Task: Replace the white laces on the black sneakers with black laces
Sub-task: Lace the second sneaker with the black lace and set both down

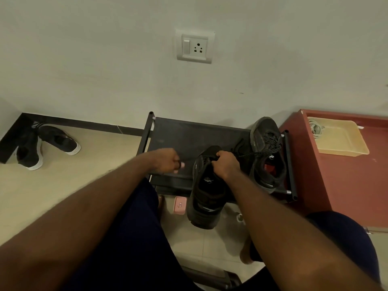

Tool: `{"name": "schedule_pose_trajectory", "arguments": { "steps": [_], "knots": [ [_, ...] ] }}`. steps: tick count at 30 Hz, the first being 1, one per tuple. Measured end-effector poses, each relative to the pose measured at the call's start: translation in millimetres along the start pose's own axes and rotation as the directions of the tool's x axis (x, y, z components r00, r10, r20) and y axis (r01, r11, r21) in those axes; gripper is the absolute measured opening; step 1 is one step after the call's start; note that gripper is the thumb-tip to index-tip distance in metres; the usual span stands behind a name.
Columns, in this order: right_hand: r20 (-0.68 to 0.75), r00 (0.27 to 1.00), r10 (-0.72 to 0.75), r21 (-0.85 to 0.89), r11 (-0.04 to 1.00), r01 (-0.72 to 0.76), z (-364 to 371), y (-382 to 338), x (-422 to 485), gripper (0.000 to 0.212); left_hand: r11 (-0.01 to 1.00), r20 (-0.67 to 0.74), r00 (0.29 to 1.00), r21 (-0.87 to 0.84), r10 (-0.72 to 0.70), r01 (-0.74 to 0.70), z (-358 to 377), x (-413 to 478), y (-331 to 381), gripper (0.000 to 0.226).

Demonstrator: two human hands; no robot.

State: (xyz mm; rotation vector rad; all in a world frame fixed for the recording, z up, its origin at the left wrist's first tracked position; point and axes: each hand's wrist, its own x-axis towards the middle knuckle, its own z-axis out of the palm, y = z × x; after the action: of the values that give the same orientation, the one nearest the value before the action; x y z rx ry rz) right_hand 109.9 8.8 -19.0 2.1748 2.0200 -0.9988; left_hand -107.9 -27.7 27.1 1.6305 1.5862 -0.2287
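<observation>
Landmark: black metal-framed shoe rack with a dark fabric shelf, its back edge against the wall. My left hand is over the rack's front rail, left of centre; the fingers are curled in, with thumb and forefinger pinching a thin black lace. Only a short piece shows, and I cannot trace where it runs. My right hand is over the middle of the rack, fingers curled tight round the tongue and upper lacing area of a black mesh sneaker. That sneaker's toe lies on the shelf, and its heel hangs past the front rail over the pale floor tile. The second black sneaker, laced with speckled dark cord, lies on the rack's right end, toe toward the wall, close to the right side rail. The shelf's left half is bare fabric. Left of the rack, open floor runs to a pair of black knit shoes with white soles in the skirting corner. Below the front rail lies a small pink rectangular object. Just right of the rack is a red-brown cabinet carrying a yellowish plastic tray with a coiled pale cord in its far corner. On the wall above the rack is a white switch-and-socket plate.
</observation>
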Motion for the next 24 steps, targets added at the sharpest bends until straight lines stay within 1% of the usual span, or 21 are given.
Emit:
{"name": "schedule_pose_trajectory", "arguments": {
  "steps": [1, 2, 3, 4, 5, 7, 8, 9, 10, 11, 14, 15, 16, 17, 18, 19, 20, 21, 22, 23, 24],
  "knots": [
    [0.002, 1.0, 0.0, 0.011, 1.0, 0.0, 0, 1, 0, 0.047, 0.985, -0.182, 0.983, -0.171, -0.021, -0.011, -4, 1, -1, 0.036],
    [0.003, 1.0, 0.001, 0.023, 1.0, -0.001, 1, 1, 1, 0.049, 0.917, -0.363, 0.925, -0.395, -0.11, -0.047, -11, 2, -2, 0.037],
    [0.003, 1.0, 0.003, 0.031, 1.0, -0.003, 2, 2, 1, 0.05, 0.784, -0.485, 0.837, -0.61, -0.253, -0.117, -19, 3, -4, 0.037],
    [-0.001, 1.0, 0.004, 0.038, 0.999, -0.004, 2, 1, 2, 0.05, 0.613, -0.526, 0.751, -0.762, -0.4, -0.207, -29, 5, -7, 0.036],
    [-0.004, 1.0, 0.005, 0.047, 0.999, -0.005, 4, 1, 2, 0.05, 0.435, -0.507, 0.686, -0.85, -0.522, -0.297, -39, 5, -10, 0.034],
    [0.001, 1.0, 0.006, 0.067, 0.998, -0.006, 5, 1, 4, 0.046, 0.044, -0.391, 0.61, -0.863, -0.689, -0.503, -56, 5, -20, 0.037],
    [0.003, 1.0, 0.006, 0.074, 0.997, -0.006, 5, 0, 4, 0.045, -0.152, -0.314, 0.604, -0.79, -0.732, -0.594, -64, 4, -26, 0.04],
    [0.003, 1.0, 0.006, 0.082, 0.997, -0.006, 4, 0, 4, 0.044, -0.281, -0.254, 0.603, -0.705, -0.756, -0.65, -69, 3, -32, 0.042],
    [-0.001, 1.0, 0.006, 0.093, 0.996, -0.006, 4, 0, 4, 0.044, -0.35, -0.21, 0.595, -0.642, -0.776, -0.683, -73, 3, -37, 0.043],
    [-0.004, 1.0, 0.007, 0.106, 0.994, -0.006, 5, 0, 5, 0.043, -0.384, -0.177, 0.585, -0.602, -0.791, -0.7, -75, 3, -41, 0.043],
    [-0.013, 1.0, 0.027, 0.137, 0.99, -0.025, 6, 0, 6, 0.044, -0.431, -0.157, 0.584, -0.531, -0.796, -0.729, -73, -1, -40, 0.045],
    [-0.018, 0.999, 0.038, 0.143, 0.989, -0.035, 5, 0, 6, 0.043, -0.405, -0.192, 0.581, -0.548, -0.791, -0.732, -70, -3, -35, 0.044],
    [-0.023, 0.999, 0.045, 0.146, 0.988, -0.042, 4, -1, 7, 0.041, -0.319, -0.257, 0.558, -0.605, -0.789, -0.73, -66, -4, -29, 0.041],
    [-0.03, 0.998, 0.05, 0.15, 0.988, -0.045, 3, -2, 8, 0.039, -0.174, -0.347, 0.535, -0.693, -0.77, -0.699, -60, -5, -18, 0.037],
    [-0.037, 0.998, 0.054, 0.161, 0.986, -0.048, 2, -3, 9, 0.038, 0.013, -0.442, 0.535, -0.779, -0.72, -0.627, -51, -4, -6, 0.032],
    [-0.047, 0.997, 0.055, 0.179, 0.983, -0.046, 2, -4, 9, 0.037, 0.218, -0.521, 0.57, -0.829, -0.636, -0.515, -39, -3, 8, 0.026],
    [-0.06, 0.997, 0.056, 0.206, 0.978, -0.042, 2, -6, 11, 0.038, 0.418, -0.561, 0.638, -0.825, -0.526, -0.38, -24, -1, 21, 0.018],
    [-0.074, 0.995, 0.06, 0.241, 0.97, -0.04, 3, -8, 12, 0.039, 0.596, -0.554, 0.726, -0.763, -0.406, -0.249, -7, 1, 34, 0.01],
    [-0.094, 0.994, 0.059, 0.273, 0.962, -0.032, 2, -10, 12, 0.041, 0.745, -0.515, 0.805, -0.651, -0.293, -0.145, 10, 6, 46, 0.017],
    [-0.11, 0.992, 0.055, 0.298, 0.954, -0.02, 2, -12, 13, 0.043, 0.848, -0.455, 0.868, -0.524, -0.198, -0.081, 27, 12, 54, 0.025],
    [-0.115, 0.992, 0.053, 0.324, 0.946, -0.013, 0, -12, 14, 0.047, 0.897, -0.387, 0.912, -0.439, -0.138, -0.05, 40, 17, 62, 0.029]
  ]
}}
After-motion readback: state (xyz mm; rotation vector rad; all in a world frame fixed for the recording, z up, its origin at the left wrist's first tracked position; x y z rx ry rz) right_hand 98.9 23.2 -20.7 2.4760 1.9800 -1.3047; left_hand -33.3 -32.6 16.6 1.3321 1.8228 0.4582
